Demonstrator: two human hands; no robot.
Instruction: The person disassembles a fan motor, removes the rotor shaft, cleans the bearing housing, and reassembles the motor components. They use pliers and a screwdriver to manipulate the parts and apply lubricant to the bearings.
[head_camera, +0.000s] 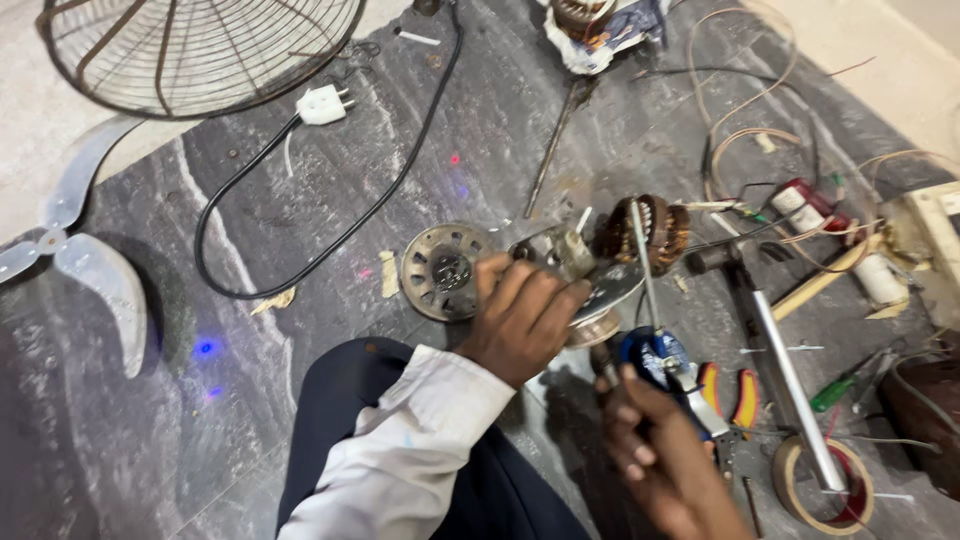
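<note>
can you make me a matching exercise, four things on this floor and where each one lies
Things:
1. fan guard
2. fan blade
3. tape roll
4. white plug

Places:
A. far left edge
B. bottom right
C. top left
D. just right of the wire cage, at the end of a black cord

Pairs: 1-C, 2-A, 3-B, 4-D

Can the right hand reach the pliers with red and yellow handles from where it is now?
Probably yes: the pliers lie just beside the right hand, but that hand already holds a screwdriver.
</note>
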